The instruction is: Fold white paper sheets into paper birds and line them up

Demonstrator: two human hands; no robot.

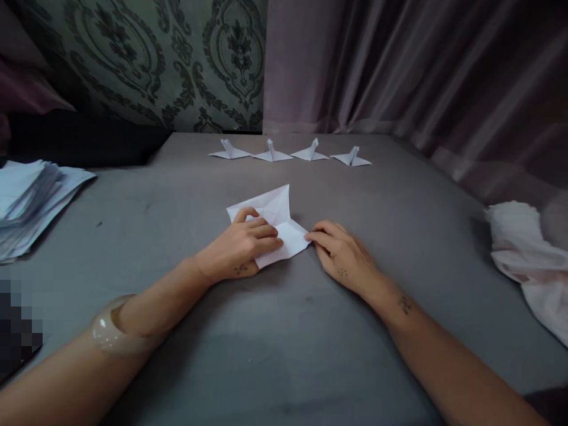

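A partly folded sheet of white paper [290, 239] lies on the grey surface in front of me, its far flap standing up at a slant. My left hand [252, 239] rests over its left side, fingers bent and pressing on the paper; the thumb is mostly hidden. At the right corner, my right hand [332, 245] pinches the paper between thumb and fingertips. Creases run across the raised flap.
Several folded white paper figures [271, 152] stand in a row at the back. A stack of paper sheets [35, 201] lies at the left, near dark cloth [80, 139]. Pale crumpled fabric [523, 248] is at the right, below a hanging curtain [310, 65].
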